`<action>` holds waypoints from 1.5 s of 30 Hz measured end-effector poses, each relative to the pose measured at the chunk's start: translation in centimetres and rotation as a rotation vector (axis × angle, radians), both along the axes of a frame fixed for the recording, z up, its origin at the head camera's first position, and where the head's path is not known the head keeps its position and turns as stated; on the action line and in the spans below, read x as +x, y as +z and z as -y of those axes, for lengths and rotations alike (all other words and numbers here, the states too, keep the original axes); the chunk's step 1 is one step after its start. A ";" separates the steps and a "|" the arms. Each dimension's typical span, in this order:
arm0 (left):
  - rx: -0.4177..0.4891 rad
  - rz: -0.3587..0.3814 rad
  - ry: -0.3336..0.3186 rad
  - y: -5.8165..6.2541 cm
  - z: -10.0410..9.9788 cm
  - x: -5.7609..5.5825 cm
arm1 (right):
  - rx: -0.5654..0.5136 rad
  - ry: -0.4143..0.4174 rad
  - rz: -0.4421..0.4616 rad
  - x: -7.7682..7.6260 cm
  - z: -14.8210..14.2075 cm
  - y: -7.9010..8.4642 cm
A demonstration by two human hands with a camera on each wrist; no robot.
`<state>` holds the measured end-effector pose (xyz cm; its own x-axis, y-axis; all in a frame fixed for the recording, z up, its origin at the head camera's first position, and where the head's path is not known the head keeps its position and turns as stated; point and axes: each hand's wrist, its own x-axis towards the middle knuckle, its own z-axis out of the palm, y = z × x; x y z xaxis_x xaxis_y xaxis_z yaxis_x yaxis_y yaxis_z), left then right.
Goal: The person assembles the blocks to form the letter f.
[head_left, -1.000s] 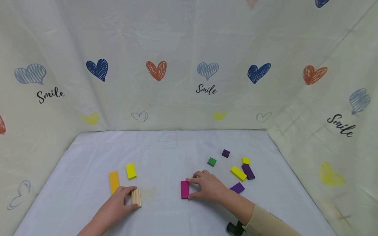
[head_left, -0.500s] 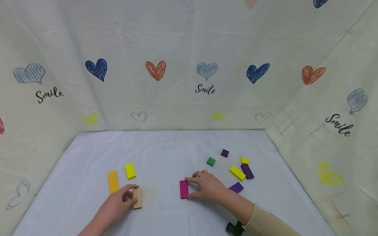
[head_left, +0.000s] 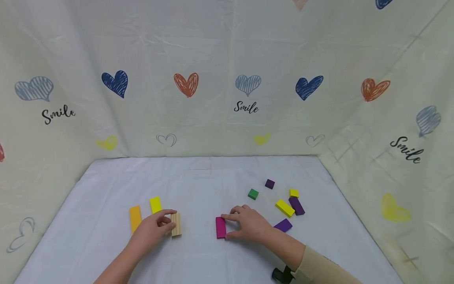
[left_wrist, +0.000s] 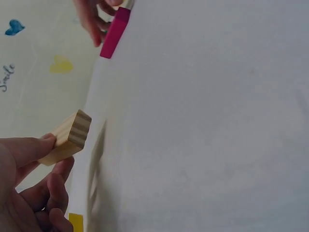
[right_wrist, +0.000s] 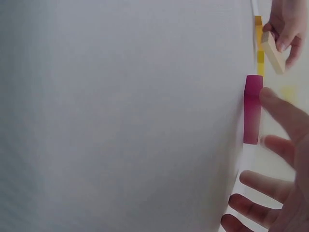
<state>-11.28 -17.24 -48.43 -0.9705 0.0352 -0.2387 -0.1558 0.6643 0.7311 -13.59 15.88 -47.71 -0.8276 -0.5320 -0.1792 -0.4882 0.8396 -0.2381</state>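
Wooden block (head_left: 176,225): pinched aloft by the left hand (head_left: 152,228), left of and apart from the magenta block (head_left: 220,228) | right hand (head_left: 250,223): thumb and index spread wide at the magenta block's right edge | step: apparently positioning | next move calls for: steady pinch

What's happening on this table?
Someone is handling blocks on a white cloth. The left hand pinches a plain wooden block, held up off the cloth. The right hand touches a magenta block resting on it; the two blocks are apart. An orange block lies on the left, a green cube beyond the right hand.
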 end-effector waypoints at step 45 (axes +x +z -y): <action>0.055 -0.075 -0.210 -1.2 -12.1 -7.2 | -0.008 0.053 -0.057 0.4 0.2 -0.3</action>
